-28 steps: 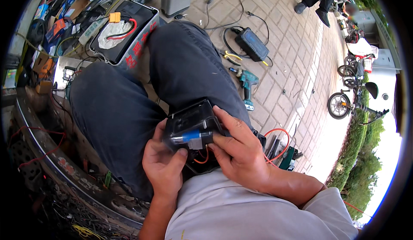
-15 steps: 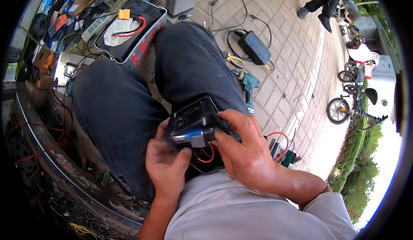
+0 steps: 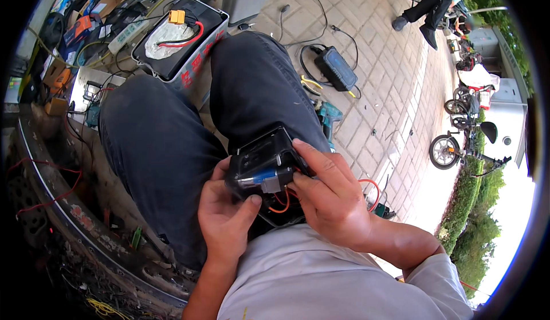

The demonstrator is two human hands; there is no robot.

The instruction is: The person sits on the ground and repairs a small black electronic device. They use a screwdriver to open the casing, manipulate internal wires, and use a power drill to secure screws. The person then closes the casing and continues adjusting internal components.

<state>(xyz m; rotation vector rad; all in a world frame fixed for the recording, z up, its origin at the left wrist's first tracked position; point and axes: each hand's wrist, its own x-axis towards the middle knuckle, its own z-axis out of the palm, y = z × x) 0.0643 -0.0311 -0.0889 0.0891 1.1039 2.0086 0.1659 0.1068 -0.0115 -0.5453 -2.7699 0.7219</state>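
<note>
In my lap sits an open black plastic case (image 3: 264,148) with a blue cylindrical part (image 3: 264,179) inside it and a grey piece at that part's end. My left hand (image 3: 224,211) is closed round the case's left side, its thumb on the lower edge. At the right side, my right hand (image 3: 332,197) grips the case, index finger stretched along the rim; the other fingertips are partly hidden. An orange wire (image 3: 279,207) loops out beneath the case, between my hands. Another red-orange wire (image 3: 375,189) arcs out beyond my right wrist.
A battery box (image 3: 192,62) with a yellow connector stands beyond my knees. On the paving lie a black power adapter (image 3: 337,69), yellow-handled pliers (image 3: 310,84) and a teal cordless drill (image 3: 329,116). Cables and boxes crowd the left. A seated person (image 3: 429,10) and a parked bike (image 3: 458,148) are farther off.
Both hands keep their hold on the case, which has tilted slightly so the blue part shows more clearly. The whole view has shifted a little.
</note>
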